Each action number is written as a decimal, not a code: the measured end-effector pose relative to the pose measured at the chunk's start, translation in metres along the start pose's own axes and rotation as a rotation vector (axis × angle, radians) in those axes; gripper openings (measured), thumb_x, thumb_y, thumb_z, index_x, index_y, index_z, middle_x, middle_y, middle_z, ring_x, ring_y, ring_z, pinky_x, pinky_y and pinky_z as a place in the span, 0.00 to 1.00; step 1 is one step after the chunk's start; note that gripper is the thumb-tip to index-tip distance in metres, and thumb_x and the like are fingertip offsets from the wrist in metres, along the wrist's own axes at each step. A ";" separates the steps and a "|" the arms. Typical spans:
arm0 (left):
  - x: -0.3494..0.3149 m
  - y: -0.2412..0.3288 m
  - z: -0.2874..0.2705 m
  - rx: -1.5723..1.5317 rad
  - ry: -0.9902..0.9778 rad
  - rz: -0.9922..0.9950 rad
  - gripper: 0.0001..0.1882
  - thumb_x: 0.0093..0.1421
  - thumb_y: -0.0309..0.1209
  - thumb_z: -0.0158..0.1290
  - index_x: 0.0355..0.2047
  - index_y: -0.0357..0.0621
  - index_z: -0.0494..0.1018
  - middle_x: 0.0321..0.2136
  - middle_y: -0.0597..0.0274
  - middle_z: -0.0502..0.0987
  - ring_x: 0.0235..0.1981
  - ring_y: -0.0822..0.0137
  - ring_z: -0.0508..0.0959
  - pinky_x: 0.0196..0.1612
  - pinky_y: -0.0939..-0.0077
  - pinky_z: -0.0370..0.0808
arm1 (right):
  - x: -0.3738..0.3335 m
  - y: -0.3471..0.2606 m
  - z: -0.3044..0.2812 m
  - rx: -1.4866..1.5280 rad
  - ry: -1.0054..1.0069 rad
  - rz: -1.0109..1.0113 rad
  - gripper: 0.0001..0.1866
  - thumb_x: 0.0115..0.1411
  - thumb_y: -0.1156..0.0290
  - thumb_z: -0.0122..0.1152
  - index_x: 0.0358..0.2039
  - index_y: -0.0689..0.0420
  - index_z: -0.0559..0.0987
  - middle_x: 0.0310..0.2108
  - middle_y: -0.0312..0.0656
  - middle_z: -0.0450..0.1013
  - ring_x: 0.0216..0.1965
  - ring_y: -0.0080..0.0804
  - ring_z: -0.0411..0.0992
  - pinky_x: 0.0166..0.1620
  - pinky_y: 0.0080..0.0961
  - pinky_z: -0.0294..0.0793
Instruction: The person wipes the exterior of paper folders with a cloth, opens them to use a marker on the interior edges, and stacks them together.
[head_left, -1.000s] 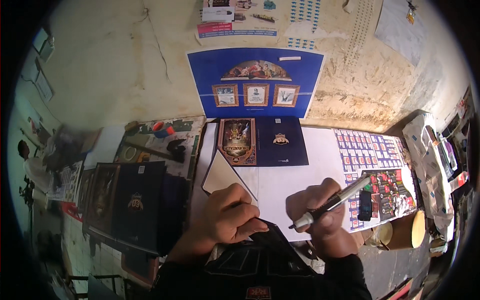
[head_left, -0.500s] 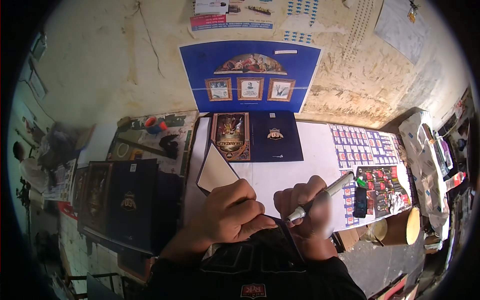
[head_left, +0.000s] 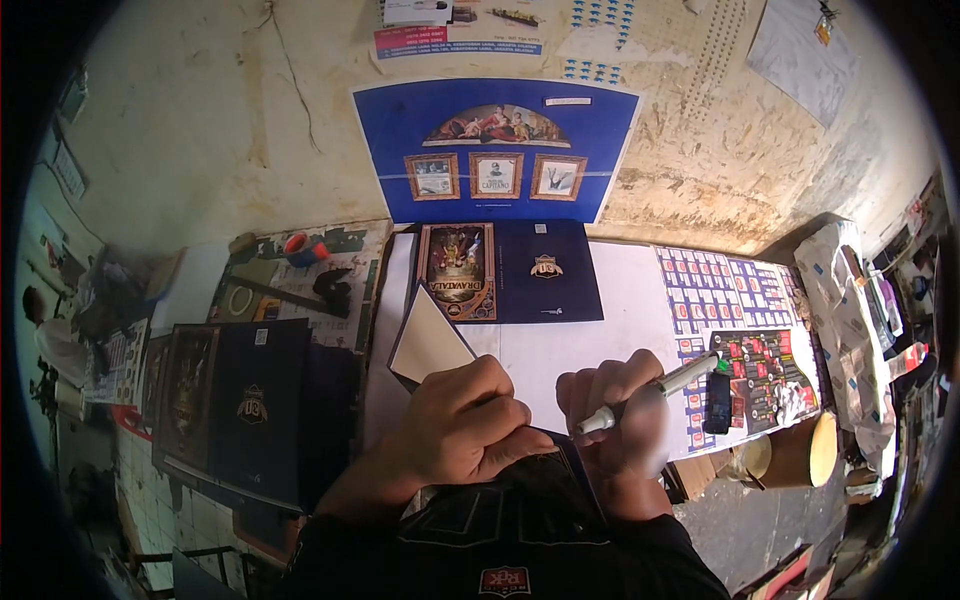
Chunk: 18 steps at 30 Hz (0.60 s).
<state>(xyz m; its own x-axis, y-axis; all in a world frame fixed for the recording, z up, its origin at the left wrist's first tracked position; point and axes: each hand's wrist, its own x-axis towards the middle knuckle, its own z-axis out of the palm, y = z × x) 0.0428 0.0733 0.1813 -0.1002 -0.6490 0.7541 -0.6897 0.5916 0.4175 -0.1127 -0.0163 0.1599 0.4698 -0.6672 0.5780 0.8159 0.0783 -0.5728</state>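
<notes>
My left hand (head_left: 462,425) is closed on a dark printed cover sheet, pinching its edge between thumb and bent fingers. One cream-coloured flap (head_left: 428,340) of that sheet sticks up beyond my knuckles. Much of the rest lies hidden behind my hand and against my dark shirt. To the right, my right hand (head_left: 622,420) grips a white marker pen (head_left: 665,386), tip pointing down and left, close to the sheet's dark edge. Whether the tip touches that edge, I cannot tell. An open dark blue printed cover (head_left: 547,290) lies flat beyond both hands.
More dark blue covers (head_left: 290,400) lie in a pile at the left. A roll of tape (head_left: 241,300) and a red-and-blue object (head_left: 305,248) sit behind it. At the right are a black phone (head_left: 717,403) and a wrapped bundle (head_left: 850,330). A blue poster (head_left: 500,130) leans against the wall.
The marker pen has shifted slightly right and tilted a little flatter, with its tip farther from the left thumb. My left hand keeps its hold on the cover sheet.
</notes>
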 end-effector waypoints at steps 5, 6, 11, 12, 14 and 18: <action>0.002 0.000 0.001 -0.001 -0.025 -0.017 0.20 0.56 0.43 0.64 0.20 0.42 0.71 0.22 0.64 0.64 0.16 0.70 0.69 0.17 0.76 0.66 | -0.003 0.002 -0.006 0.077 -0.002 -0.061 0.14 0.59 0.64 0.67 0.34 0.58 0.72 0.21 0.39 0.71 0.15 0.24 0.65 0.23 0.23 0.62; 0.003 -0.001 0.002 0.002 -0.019 -0.017 0.20 0.56 0.43 0.64 0.20 0.42 0.71 0.22 0.63 0.64 0.16 0.70 0.69 0.18 0.76 0.66 | -0.001 0.002 -0.007 0.028 0.023 -0.073 0.14 0.59 0.64 0.67 0.34 0.58 0.72 0.20 0.39 0.70 0.15 0.24 0.65 0.23 0.24 0.62; 0.006 0.000 0.004 0.001 -0.035 -0.026 0.19 0.56 0.42 0.64 0.21 0.42 0.71 0.22 0.63 0.65 0.16 0.70 0.70 0.18 0.75 0.67 | -0.003 -0.001 -0.009 -0.021 0.043 -0.083 0.15 0.58 0.63 0.67 0.34 0.59 0.71 0.19 0.40 0.70 0.16 0.25 0.64 0.22 0.25 0.63; 0.008 0.000 0.006 -0.004 -0.034 -0.023 0.19 0.55 0.42 0.64 0.21 0.42 0.71 0.22 0.63 0.65 0.17 0.70 0.70 0.18 0.75 0.67 | -0.001 -0.002 -0.009 -0.025 0.045 -0.086 0.15 0.58 0.63 0.67 0.34 0.59 0.71 0.19 0.40 0.70 0.16 0.25 0.64 0.22 0.25 0.63; 0.009 -0.001 0.006 -0.005 -0.035 -0.018 0.19 0.55 0.42 0.65 0.21 0.42 0.71 0.22 0.63 0.65 0.17 0.70 0.70 0.18 0.75 0.67 | 0.003 -0.001 -0.008 -0.112 0.112 -0.093 0.19 0.60 0.57 0.66 0.32 0.54 0.67 0.16 0.35 0.64 0.11 0.23 0.56 0.21 0.26 0.53; 0.020 -0.008 0.001 0.040 -0.015 0.011 0.17 0.54 0.39 0.66 0.21 0.42 0.72 0.22 0.62 0.66 0.17 0.66 0.70 0.20 0.73 0.68 | 0.003 -0.007 -0.011 -0.020 0.060 -0.180 0.17 0.59 0.60 0.67 0.34 0.58 0.70 0.16 0.40 0.68 0.12 0.27 0.65 0.21 0.25 0.62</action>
<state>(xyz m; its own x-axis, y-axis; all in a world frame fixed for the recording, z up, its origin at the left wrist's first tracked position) 0.0458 0.0546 0.1926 -0.1186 -0.6500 0.7506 -0.7167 0.5792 0.3883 -0.1206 -0.0267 0.1593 0.2951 -0.7123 0.6368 0.8779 -0.0610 -0.4750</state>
